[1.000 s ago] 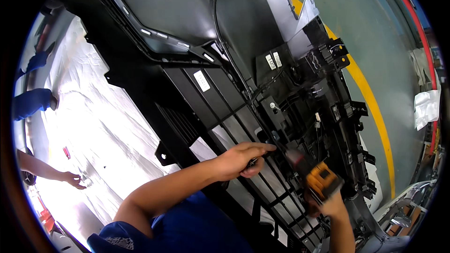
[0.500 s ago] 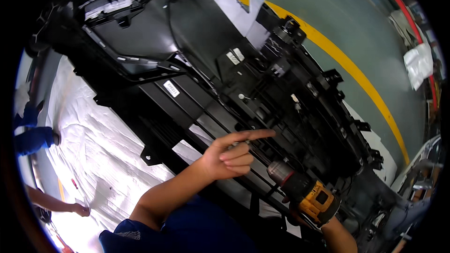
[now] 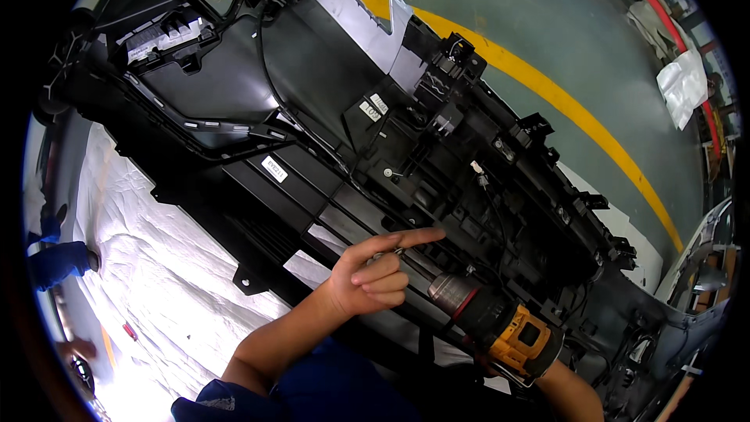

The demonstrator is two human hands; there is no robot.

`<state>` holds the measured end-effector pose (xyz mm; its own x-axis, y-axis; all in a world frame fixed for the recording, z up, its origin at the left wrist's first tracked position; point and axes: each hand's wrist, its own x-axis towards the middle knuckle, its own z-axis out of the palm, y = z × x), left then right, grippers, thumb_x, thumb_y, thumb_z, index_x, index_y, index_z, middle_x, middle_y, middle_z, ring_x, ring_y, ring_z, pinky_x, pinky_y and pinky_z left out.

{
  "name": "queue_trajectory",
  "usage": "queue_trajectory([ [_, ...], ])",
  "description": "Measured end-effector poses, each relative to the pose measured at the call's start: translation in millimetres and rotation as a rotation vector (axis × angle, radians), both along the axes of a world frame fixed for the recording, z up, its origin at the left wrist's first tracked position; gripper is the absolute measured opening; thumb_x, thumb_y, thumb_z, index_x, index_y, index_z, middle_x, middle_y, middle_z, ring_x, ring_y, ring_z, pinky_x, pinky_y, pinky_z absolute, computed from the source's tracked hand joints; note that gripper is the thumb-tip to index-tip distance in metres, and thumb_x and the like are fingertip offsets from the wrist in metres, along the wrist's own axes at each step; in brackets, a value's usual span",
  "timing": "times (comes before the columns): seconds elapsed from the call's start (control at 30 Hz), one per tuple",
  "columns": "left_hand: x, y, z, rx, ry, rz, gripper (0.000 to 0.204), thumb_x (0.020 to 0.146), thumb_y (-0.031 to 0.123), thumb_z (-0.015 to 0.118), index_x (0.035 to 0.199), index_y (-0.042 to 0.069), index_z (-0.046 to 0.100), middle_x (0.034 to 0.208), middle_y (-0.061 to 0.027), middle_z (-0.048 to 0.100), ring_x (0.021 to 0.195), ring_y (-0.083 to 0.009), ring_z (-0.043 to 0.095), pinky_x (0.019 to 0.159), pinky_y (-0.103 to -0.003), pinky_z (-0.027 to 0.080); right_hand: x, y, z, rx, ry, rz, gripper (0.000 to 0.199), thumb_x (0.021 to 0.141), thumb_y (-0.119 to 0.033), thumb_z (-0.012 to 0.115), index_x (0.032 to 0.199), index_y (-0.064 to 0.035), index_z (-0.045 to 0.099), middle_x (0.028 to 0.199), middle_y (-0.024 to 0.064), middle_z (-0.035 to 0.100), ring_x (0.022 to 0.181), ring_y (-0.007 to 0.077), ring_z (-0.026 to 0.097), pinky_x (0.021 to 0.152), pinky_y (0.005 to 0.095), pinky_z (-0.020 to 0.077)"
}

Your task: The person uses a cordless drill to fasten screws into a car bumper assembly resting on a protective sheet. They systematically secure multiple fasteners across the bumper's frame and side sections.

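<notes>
A large black plastic car bumper [image 3: 320,55] with brackets and a thin cable lies diagonally before me, inner side up. My left hand [image 3: 371,275] is above its middle, index finger stretched out to the right and the other fingers curled in. Something small and shiny shows at those curled fingers, too small to name. My right hand [image 3: 553,384], mostly hidden beneath the tool, grips a yellow and black cordless drill [image 3: 512,328]. Its grey chuck points up and left, close to the left hand. Whether the drill's tip touches the bumper I cannot tell.
A white padded sheet [image 3: 156,234] spreads under the bumper on the left, with a small red object [image 3: 129,332] on it. At the far left are a co-worker's blue-clothed legs [image 3: 62,264]. A yellow line [image 3: 547,90] curves across the green floor; a white bag [image 3: 682,86] hangs by a red rail.
The view has shifted a little, so the bumper sits further left. The drill's chuck is nearer my left hand. The co-worker's hand at the left has drawn back toward the edge.
</notes>
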<state>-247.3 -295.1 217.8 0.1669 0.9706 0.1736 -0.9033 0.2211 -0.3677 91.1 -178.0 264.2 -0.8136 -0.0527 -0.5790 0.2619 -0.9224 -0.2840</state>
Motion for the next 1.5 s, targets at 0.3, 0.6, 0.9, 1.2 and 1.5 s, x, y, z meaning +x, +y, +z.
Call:
queue_trajectory([
  [0.3, -6.0, -2.9, 7.5, -0.038, 0.009, -0.013, 0.054, 0.112, 0.025, 0.026, 0.16, 0.003, 0.015, 0.049, 0.0033, 0.038, 0.048, -0.0074, 0.034, 0.049, -0.022, 0.032, -26.0, -0.9, -6.2, 0.458, -0.073, 0.05, 0.045, 0.097, -0.032, 0.06, 0.121, 0.0065, 0.059, 0.091, 0.0148, 0.07, 0.089, 0.0226, 0.072, 0.072, 0.0335, 0.0586],
  [0.6, 4.3, 12.7, 13.0, -0.409, 0.393, 0.088, 0.027, 0.107, 0.032, 0.053, 0.113, 0.008, 0.064, 0.053, 0.0068, 0.032, 0.05, -0.0056, 0.03, 0.048, -0.021, 0.029, -18.8, -4.3, -22.8, 1.856, -0.485, 0.811, 0.024, 0.087, -0.028, 0.069, 0.099, -0.0072, 0.072, 0.092, 0.0047, 0.073, 0.077, 0.0233, 0.071, 0.071, 0.0365, 0.0569],
  [0.9, 22.6, 29.4, 68.9, -0.646, 0.856, 0.188, 0.042, 0.105, 0.035, 0.056, 0.123, -0.003, 0.062, 0.053, 0.006, 0.035, 0.046, -0.0051, 0.031, 0.048, -0.024, 0.027, -50.3, -3.8, -9.0, 2.214, -0.251, 0.308, 0.022, 0.087, -0.029, 0.07, 0.094, -0.0088, 0.072, 0.086, 0.0038, 0.072, 0.067, 0.0205, 0.067, 0.06, 0.0331, 0.0534],
  [1.2, 45.1, 61.7, 169.4, -0.687, 1.122, 0.423, 0.035, 0.101, 0.032, 0.062, 0.118, 0.003, 0.064, 0.059, 0.0083, 0.031, 0.053, -0.0055, 0.031, 0.052, -0.024, 0.026, -83.4, 26.7, 10.5, 2.449, 0.358, -0.361, 0.022, 0.086, -0.023, 0.073, 0.095, -0.0029, 0.069, 0.082, 0.0085, 0.07, 0.06, 0.0198, 0.064, 0.05, 0.0298, 0.0486],
  [1.5, 95.9, 108.9, 221.6, -0.651, 1.348, 0.41, 0.027, 0.098, 0.026, 0.061, 0.11, 0.003, 0.067, 0.06, 0.0079, 0.033, 0.053, -0.0066, 0.031, 0.05, -0.026, 0.025, -43.5, 44.7, 71.0, 2.652, 0.352, -0.529, 0.058, 0.088, -0.036, 0.073, 0.112, 0.0155, 0.061, 0.082, 0.0203, 0.066, 0.057, 0.027, 0.06, 0.052, 0.0362, 0.0451],
])
